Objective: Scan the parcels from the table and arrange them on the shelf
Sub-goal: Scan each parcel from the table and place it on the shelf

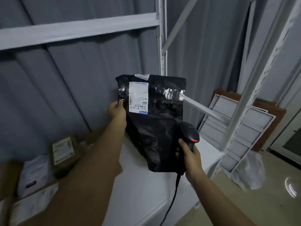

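Head view, facing a white metal shelf unit (161,46) against a grey wall. The left hand (116,110) pinches the left edge of a black plastic parcel (156,121), thumb and fingers closed on the film, and holds it upright in the air above the white shelf board (138,185). The parcel hangs clear of the board, in front of the shelf upright. A white shipping label (138,97) faces the camera on the parcel's upper left part, its print upside down; a strip of clear tape glints across the bag beside it.

The right hand (189,154) is wrapped around the handle of a black barcode scanner (189,133), fingers clenched on the grip. The scanner head, with 1 red light showing, sits just in front of the parcel's lower right part and points up toward it. Its black cable (172,199) drops from the handle toward the lower edge.

On the shelf board at lower left lie other parcels: a brown box with a label (63,150) and a white bag (35,173), both blurred, so their number is probably more than 2 but cannot be fixed. White framed panels (228,128) lean beyond the shelf at right.
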Demonstrator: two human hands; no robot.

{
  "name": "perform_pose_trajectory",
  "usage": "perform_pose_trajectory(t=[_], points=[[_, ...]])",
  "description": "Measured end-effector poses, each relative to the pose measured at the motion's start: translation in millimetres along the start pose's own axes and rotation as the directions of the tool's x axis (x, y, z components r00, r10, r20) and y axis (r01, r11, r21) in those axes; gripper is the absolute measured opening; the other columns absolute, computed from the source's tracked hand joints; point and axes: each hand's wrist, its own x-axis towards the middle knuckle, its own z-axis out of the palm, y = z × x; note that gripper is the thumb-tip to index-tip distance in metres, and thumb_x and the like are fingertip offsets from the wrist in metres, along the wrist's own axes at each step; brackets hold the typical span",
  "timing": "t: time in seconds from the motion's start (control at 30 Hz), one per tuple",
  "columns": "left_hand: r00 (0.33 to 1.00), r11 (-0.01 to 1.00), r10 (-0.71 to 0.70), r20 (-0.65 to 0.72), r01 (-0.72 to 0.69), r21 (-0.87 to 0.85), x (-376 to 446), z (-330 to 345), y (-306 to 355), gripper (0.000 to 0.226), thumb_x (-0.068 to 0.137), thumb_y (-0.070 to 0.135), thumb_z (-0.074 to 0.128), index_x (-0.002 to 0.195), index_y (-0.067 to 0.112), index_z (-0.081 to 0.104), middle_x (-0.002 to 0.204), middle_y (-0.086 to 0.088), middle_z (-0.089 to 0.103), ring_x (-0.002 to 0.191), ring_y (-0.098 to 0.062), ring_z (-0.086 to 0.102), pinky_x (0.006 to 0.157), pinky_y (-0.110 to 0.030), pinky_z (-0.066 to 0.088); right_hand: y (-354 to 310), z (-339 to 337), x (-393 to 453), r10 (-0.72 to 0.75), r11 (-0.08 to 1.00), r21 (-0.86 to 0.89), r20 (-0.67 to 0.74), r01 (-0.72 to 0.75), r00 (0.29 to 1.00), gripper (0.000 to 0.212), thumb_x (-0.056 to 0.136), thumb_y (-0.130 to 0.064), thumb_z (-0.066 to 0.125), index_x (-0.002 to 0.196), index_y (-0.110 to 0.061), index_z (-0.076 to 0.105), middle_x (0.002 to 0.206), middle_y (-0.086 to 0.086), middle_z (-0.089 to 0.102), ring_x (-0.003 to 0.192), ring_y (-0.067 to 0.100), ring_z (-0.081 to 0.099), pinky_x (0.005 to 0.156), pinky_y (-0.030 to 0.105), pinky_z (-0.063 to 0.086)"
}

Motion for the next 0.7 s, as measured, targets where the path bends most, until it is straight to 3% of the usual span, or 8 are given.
perform_pose_trajectory(t=[0.13, 0.3, 0.37, 0.43, 0.5, 0.57, 0.63, 0.7], points=[[0.99, 0.982, -0.11, -0.087, 0.122, 0.144, 22.7, 25.4, -45.8, 0.031, 0.101, 0.023, 0.043, 0.114, 0.001, 0.059, 0.111, -0.016, 0.062, 0.101, -0.031, 0.059, 0.083, -0.037, 0.046, -2.0, -8.2, 30.2, 0.035, 0.998, -0.045, 0.017, -0.034, 0.999, 0.014, 0.089, -0.027, 0.067, 0.092, -0.015, 0.063, 0.072, 0.001, 0.058, 0.062, 0.015, 0.053, 0.066, 0.03, 0.048], [0.952, 0.941, -0.256, -0.168, 0.285, 0.18, 36.0, 46.7, -97.2, 0.031, 0.103, 0.017, 0.034, 0.129, 0.004, 0.044, 0.13, -0.017, 0.052, 0.107, -0.028, 0.051, 0.093, -0.036, 0.041, 1.9, -10.6, 61.2, 0.071, 0.992, -0.103, 0.02, -0.069, 0.997, 0.013, 0.089, -0.03, 0.068, 0.089, -0.018, 0.062, 0.073, 0.001, 0.058, 0.062, 0.015, 0.053, 0.063, 0.034, 0.044], [0.935, 0.925, -0.318, -0.154, 0.342, 0.164, 38.1, 52.2, -110.2, 0.038, 0.103, 0.019, 0.034, 0.139, 0.006, 0.033, 0.141, -0.013, 0.044, 0.113, -0.025, 0.047, 0.101, -0.034, 0.036, 5.0, -12.4, 70.7, 0.066, 0.989, -0.133, 0.026, -0.062, 0.997, 0.012, 0.089, -0.029, 0.068, 0.089, -0.019, 0.062, 0.073, 0.001, 0.059, 0.062, 0.014, 0.053, 0.063, 0.034, 0.043], [0.931, 0.912, -0.36, -0.062, 0.365, 0.185, 39.0, 52.3, -123.1, 0.057, 0.102, 0.029, 0.04, 0.149, 0.008, 0.015, 0.15, -0.01, 0.032, 0.131, -0.027, 0.04, 0.109, -0.034, 0.031, 7.9, -14.5, 76.6, 0.075, 0.985, -0.161, 0.032, -0.069, 0.997, 0.012, 0.088, -0.03, 0.068, 0.089, -0.019, 0.063, 0.073, 0.001, 0.06, 0.061, 0.014, 0.053, 0.065, 0.034, 0.044], [0.937, 0.929, -0.336, 0.099, 0.312, 0.201, 37.9, 46.2, -134.6, 0.081, 0.095, 0.03, 0.056, 0.151, 0.013, 0.0, 0.151, -0.01, 0.03, 0.133, -0.028, 0.038, 0.113, -0.037, 0.031, 10.0, -15.4, 78.4, 0.108, 0.98, -0.172, 0.043, -0.1, 0.993, 0.014, 0.088, -0.031, 0.069, 0.091, -0.018, 0.064, 0.074, 0.002, 0.06, 0.059, 0.013, 0.053, 0.065, 0.034, 0.045], [0.948, 0.949, -0.243, 0.205, 0.189, 0.251, 35.8, 35.8, -140.4, 0.098, 0.083, 0.015, 0.072, 0.151, 0.015, 0.001, 0.148, -0.011, 0.035, 0.131, -0.026, 0.041, 0.112, -0.039, 0.034, 13.2, -14.6, 77.5, 0.141, 0.976, -0.173, 0.052, -0.13, 0.989, 0.015, 0.088, -0.031, 0.069, 0.093, -0.017, 0.064, 0.075, 0.003, 0.06, 0.06, 0.013, 0.053, 0.064, 0.033, 0.045], [0.955, 0.942, -0.101, 0.278, 0.002, 0.335, 31.7, 25.7, -137.8, 0.102, 0.078, 0.009, 0.076, 0.152, 0.018, 0.006, 0.147, -0.009, 0.036, 0.132, -0.025, 0.039, 0.114, -0.04, 0.032, 15.7, -10.8, 72.5, 0.154, 0.975, -0.171, 0.068, -0.141, 0.986, 0.015, 0.088, -0.029, 0.069, 0.094, -0.016, 0.064, 0.076, 0.004, 0.059, 0.06, 0.014, 0.053, 0.062, 0.03, 0.045], [0.946, 0.903, -0.036, 0.322, -0.107, 0.415, 26.0, 14.1, -127.4, 0.097, 0.083, 0.025, 0.073, 0.153, 0.022, 0.006, 0.152, -0.008, 0.027, 0.138, -0.025, 0.03, 0.117, -0.041, 0.024, 19.4, -3.8, 63.8, 0.159, 0.975, -0.174, 0.097, -0.141, 0.983, 0.014, 0.089, -0.026, 0.068, 0.095, -0.014, 0.064, 0.075, 0.004, 0.058, 0.06, 0.014, 0.052, 0.059, 0.026, 0.045]])
